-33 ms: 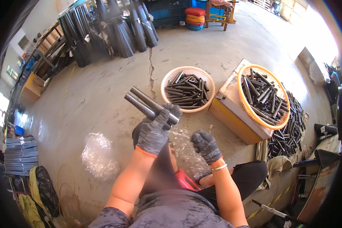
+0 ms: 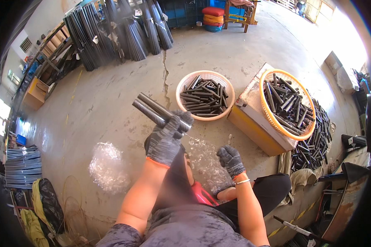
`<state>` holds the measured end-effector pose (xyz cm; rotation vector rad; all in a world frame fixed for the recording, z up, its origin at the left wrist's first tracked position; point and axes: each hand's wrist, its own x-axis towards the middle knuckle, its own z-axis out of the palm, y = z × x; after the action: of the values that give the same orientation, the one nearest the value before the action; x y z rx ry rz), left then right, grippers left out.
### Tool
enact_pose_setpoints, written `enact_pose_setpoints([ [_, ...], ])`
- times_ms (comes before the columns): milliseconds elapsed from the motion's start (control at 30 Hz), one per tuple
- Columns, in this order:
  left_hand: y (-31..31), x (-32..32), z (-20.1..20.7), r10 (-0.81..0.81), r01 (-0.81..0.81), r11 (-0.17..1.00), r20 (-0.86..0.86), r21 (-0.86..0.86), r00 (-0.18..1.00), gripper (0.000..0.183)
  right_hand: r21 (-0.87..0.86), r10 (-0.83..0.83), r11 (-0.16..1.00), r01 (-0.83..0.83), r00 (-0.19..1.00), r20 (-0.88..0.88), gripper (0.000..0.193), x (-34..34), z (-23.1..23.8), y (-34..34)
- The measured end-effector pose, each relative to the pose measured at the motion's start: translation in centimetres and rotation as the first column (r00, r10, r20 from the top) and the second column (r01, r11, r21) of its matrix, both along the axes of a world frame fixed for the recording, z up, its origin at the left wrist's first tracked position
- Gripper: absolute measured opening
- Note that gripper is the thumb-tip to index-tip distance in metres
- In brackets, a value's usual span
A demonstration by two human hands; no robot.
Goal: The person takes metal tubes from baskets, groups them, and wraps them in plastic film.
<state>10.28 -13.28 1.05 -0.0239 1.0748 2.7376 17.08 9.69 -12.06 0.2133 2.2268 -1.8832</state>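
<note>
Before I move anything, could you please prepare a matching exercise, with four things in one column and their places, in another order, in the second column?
Things
1. Two shiny black round tubes
2. Pale pink round plastic basket
3. Orange round plastic basket
4. Crumpled clear plastic heap

Places
A. On a brown cardboard box
B. Left of the bare left forearm
C. In the grey-gloved left hand
D. On the grey floor, beside the box

Pairs: 1-C, 2-D, 3-A, 4-B

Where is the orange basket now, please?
In the head view, the orange basket is on the right, atop the cardboard box, right of the pink basket and beyond the right hand.
</note>
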Motion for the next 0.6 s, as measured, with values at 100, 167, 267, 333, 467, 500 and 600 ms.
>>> enact_pose_setpoints([
  [100,0.2,-0.3,-0.2,0.000,-0.012,0.989,0.078,0.151,0.997,0.026,0.636,-0.050,0.771,0.014,0.998,0.039,0.032,2.8,-7.5,4.5],
  [167,0.2,-0.7,0.5,0.043,-0.049,0.986,0.044,0.157,0.998,0.027,0.768,-0.123,0.634,-0.088,0.969,0.212,0.037,4.1,-8.3,7.0],
  [267,0.0,-1.6,1.1,0.075,-0.074,0.990,-0.011,0.118,0.997,0.027,0.687,-0.123,0.709,-0.156,0.933,0.339,0.043,4.8,-8.6,9.4],
  [333,0.2,-1.7,1.2,0.051,-0.048,0.995,-0.029,0.092,0.998,0.028,0.668,-0.094,0.725,-0.166,0.937,0.336,0.048,3.3,-5.7,8.8],
  [467,1.2,-0.8,1.3,-0.044,0.021,0.969,0.089,0.247,0.995,0.028,0.774,0.067,0.630,0.057,0.989,-0.128,0.051,-0.4,3.8,4.4],
  [500,1.3,-0.7,1.4,-0.067,0.046,0.963,0.073,0.264,0.995,0.029,0.708,0.052,0.698,0.112,0.977,-0.206,0.050,-0.9,5.3,3.3],
  [600,1.6,-0.5,1.5,-0.074,0.040,0.960,0.115,0.276,0.991,0.030,0.488,-0.016,0.854,0.183,0.945,-0.327,0.046,-1.5,9.8,0.0],
])
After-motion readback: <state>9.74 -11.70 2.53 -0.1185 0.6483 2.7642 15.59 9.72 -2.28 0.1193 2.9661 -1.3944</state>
